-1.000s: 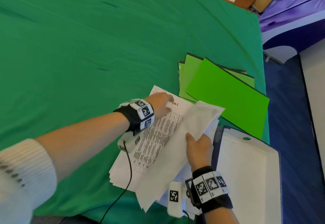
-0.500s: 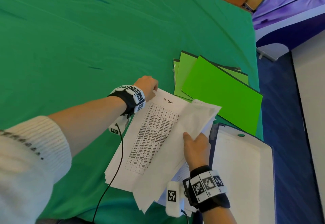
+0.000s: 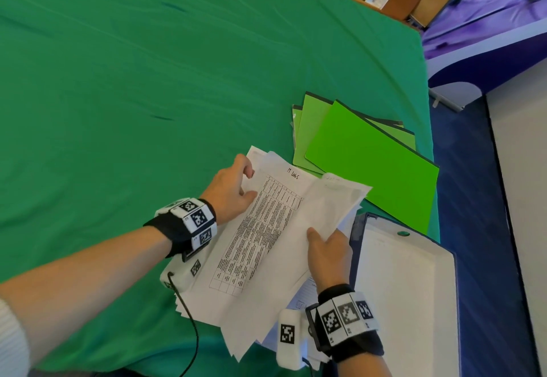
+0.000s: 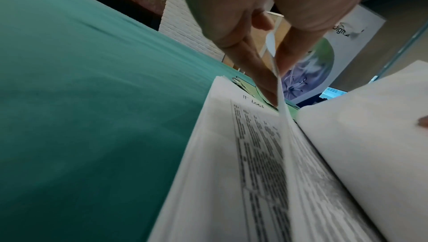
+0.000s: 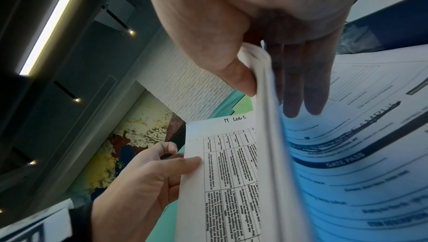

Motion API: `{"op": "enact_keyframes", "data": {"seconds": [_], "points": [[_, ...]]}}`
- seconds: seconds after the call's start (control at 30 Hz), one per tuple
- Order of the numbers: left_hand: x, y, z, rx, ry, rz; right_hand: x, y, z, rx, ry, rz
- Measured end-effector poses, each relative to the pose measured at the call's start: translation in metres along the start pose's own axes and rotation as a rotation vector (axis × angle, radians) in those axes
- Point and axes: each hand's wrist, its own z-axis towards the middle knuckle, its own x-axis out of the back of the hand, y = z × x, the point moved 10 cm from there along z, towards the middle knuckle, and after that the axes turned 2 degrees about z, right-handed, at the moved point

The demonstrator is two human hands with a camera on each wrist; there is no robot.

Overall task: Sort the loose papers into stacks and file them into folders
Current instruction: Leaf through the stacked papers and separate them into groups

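Observation:
A pile of loose white papers (image 3: 207,302) lies on the green cloth near the table's front edge. My left hand (image 3: 247,185) pinches the left edge of the top printed sheet, a table headed "M LOGS" (image 3: 266,228), thumb on top. In the left wrist view its fingers (image 4: 266,74) hold that thin sheet edge above an "IT LOGS" page (image 4: 254,136). My right hand (image 3: 322,239) grips a lifted bundle of sheets (image 3: 334,205), thumb (image 5: 241,77) on one side and fingers (image 5: 301,90) underneath. A blue "GATE PASS" form (image 5: 347,163) shows below the bundle.
Several bright green folders (image 3: 370,163) lie fanned just beyond the papers. An open dark-blue binder with a white inside (image 3: 414,302) sits at the table's right front corner. Green cloth (image 3: 148,80) covers the table's left and far side. The table edge runs along the right.
My left hand came back from the sheet's far corner to its left edge and now pinches and lifts it. The right hand keeps its hold on the raised bundle.

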Motion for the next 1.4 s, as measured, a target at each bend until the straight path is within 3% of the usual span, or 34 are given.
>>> {"op": "enact_keyframes", "data": {"seconds": [0.13,0.27,0.4,0.57,0.7,0.8,0.87,0.97,1.03,1.17,1.4], "points": [[-0.015,0.006,-0.012,-0.138,-0.131,0.071,0.000,-0.003,-0.004,0.023,0.015,-0.005],[-0.023,0.004,-0.017,-0.198,-0.178,0.142,0.012,-0.017,-0.012,0.159,0.136,0.048],[-0.031,0.021,-0.029,-0.232,-0.235,0.189,0.005,-0.038,-0.021,0.314,0.138,-0.221],[-0.054,0.052,-0.054,-0.298,-0.341,0.016,-0.003,-0.031,-0.014,0.285,0.128,-0.199],[-0.062,0.060,-0.059,-0.261,-0.397,-0.109,-0.010,-0.035,-0.013,0.255,0.080,-0.152],[-0.066,0.052,-0.054,-0.148,-0.442,-0.229,-0.007,-0.036,-0.014,0.253,0.111,-0.157],[-0.059,0.040,-0.037,-0.079,-0.402,-0.085,-0.005,-0.036,-0.013,0.249,0.128,-0.201],[-0.024,0.018,0.014,-0.050,-0.181,0.369,-0.003,-0.030,-0.011,0.227,0.152,-0.240],[-0.008,0.006,0.046,-0.025,-0.126,0.536,-0.002,-0.028,-0.011,0.231,0.163,-0.223],[0.004,0.011,0.082,-0.089,-0.177,0.718,0.003,-0.027,-0.012,0.230,0.177,-0.230],[-0.008,0.023,0.092,-0.188,-0.277,0.874,0.008,-0.025,-0.011,0.217,0.176,-0.259]]}}
